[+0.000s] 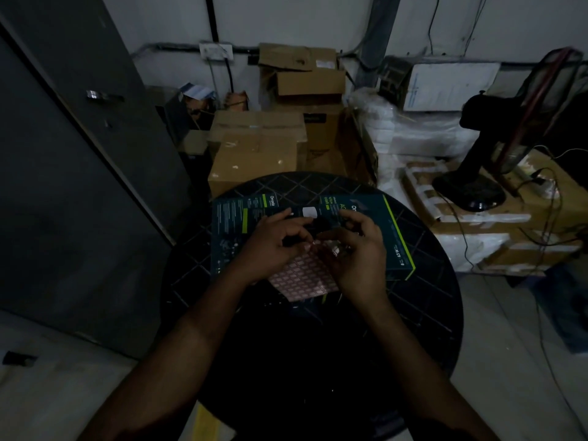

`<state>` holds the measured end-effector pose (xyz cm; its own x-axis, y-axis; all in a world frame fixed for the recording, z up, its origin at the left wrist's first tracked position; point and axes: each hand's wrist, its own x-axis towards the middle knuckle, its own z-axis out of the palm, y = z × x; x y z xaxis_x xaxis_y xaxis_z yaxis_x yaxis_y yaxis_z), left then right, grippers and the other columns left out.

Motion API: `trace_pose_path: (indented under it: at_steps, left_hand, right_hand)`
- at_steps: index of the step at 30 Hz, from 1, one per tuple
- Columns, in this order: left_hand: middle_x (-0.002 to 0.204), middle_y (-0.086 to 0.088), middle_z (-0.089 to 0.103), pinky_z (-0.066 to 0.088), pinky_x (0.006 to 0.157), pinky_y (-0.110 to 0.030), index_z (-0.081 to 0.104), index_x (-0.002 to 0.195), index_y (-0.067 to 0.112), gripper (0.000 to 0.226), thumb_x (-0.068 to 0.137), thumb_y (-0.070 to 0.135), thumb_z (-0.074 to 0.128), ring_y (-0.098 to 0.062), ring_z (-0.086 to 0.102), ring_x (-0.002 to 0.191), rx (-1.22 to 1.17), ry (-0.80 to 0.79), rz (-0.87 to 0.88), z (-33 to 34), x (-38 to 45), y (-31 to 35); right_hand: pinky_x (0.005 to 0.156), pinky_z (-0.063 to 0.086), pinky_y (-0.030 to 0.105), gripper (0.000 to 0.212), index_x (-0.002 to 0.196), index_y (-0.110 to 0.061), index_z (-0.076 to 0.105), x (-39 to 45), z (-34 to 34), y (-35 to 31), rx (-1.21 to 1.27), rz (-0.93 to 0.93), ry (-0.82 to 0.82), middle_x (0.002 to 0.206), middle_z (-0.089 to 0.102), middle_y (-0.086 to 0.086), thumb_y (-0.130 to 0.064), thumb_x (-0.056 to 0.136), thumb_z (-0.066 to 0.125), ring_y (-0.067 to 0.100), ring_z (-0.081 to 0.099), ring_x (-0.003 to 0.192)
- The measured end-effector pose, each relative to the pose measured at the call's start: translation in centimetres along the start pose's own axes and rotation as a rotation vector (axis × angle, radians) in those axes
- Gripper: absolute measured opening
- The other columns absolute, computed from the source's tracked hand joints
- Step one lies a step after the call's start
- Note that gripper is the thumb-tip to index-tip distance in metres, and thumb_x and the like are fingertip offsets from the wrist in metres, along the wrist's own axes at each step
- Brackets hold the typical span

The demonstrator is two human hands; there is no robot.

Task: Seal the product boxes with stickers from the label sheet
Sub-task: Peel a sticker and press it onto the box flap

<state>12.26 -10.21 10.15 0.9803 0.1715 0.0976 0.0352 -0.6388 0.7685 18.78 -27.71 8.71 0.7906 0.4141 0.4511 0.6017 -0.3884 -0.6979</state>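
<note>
The label sheet [302, 276] lies on the round black table [423, 313], directly under both hands, its long axis running near-left to far-right. The left hand [273, 246] and right hand [359, 253] meet over the sheet's far edge, fingers curled as if pinching a sticker; the actual grip cannot be confirmed in the dim light. Two dark product boxes [394, 237] lie just beyond, touching the sheet. Cardboard cartons [254, 154] stand farther back, clear of the work.
</note>
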Motion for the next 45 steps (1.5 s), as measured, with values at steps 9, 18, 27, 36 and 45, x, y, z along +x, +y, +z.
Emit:
trace_pose_path:
  at_steps: [9, 18, 27, 36, 45]
  left_hand:
    - [0.145, 0.014, 0.05, 0.0, 0.114, -0.039, 0.071, 0.091, 0.03, 0.007, 0.09, 0.023, 0.069, -0.014, 0.02, 0.149, 0.025, 0.015, 0.004, -0.1, 0.5, -0.1]
    - [0.146, 0.016, 0.049, 0.0, 0.11, -0.034, 0.072, 0.091, 0.03, 0.006, 0.09, 0.024, 0.07, -0.012, 0.019, 0.149, 0.05, 0.002, 0.013, -0.2, 0.7, -0.4]
    - [0.149, 0.014, 0.047, 0.0, 0.116, -0.042, 0.067, 0.087, 0.038, 0.013, 0.09, 0.025, 0.069, -0.013, 0.018, 0.149, 0.068, -0.021, 0.015, -0.4, 0.8, -0.1]
    - [0.148, 0.018, 0.047, 0.002, 0.111, -0.035, 0.071, 0.094, 0.032, 0.005, 0.091, 0.03, 0.068, -0.011, 0.018, 0.149, 0.072, -0.014, 0.022, -0.1, 0.6, -0.6]
    - [0.147, 0.016, 0.048, 0.002, 0.115, -0.04, 0.073, 0.093, 0.026, 0.005, 0.089, 0.027, 0.07, -0.013, 0.019, 0.149, 0.078, 0.001, 0.033, 0.2, 0.5, -0.8]
  right_hand:
    - [0.087, 0.04, 0.022, 0.011, 0.092, -0.023, 0.078, 0.2, 0.2, 0.2, -0.107, -0.06, 0.007, 0.137, 0.054, -0.003, -0.021, 0.082, 0.08, 0.017, 0.046, 0.122]
    - [0.093, 0.046, 0.035, 0.01, 0.093, -0.024, 0.074, 0.8, -0.3, 0.6, -0.024, -0.048, -0.094, 0.139, 0.051, -0.004, -0.028, 0.084, 0.073, 0.017, 0.043, 0.126]
    - [0.09, 0.05, 0.047, 0.013, 0.092, -0.023, 0.078, 1.3, -0.3, 0.7, -0.205, -0.171, -0.102, 0.144, 0.051, -0.001, -0.024, 0.08, 0.077, 0.025, 0.047, 0.124]
    - [0.085, 0.037, 0.002, 0.011, 0.087, -0.015, 0.072, 0.8, 0.5, 0.5, 0.152, -0.012, -0.097, 0.14, 0.05, -0.001, -0.006, 0.086, 0.065, -0.01, 0.048, 0.116]
    - [0.099, 0.044, 0.032, 0.021, 0.08, -0.013, 0.064, 1.2, 1.1, 1.1, 0.452, 0.333, -0.1, 0.123, 0.063, -0.005, -0.013, 0.099, 0.055, 0.006, 0.055, 0.121]
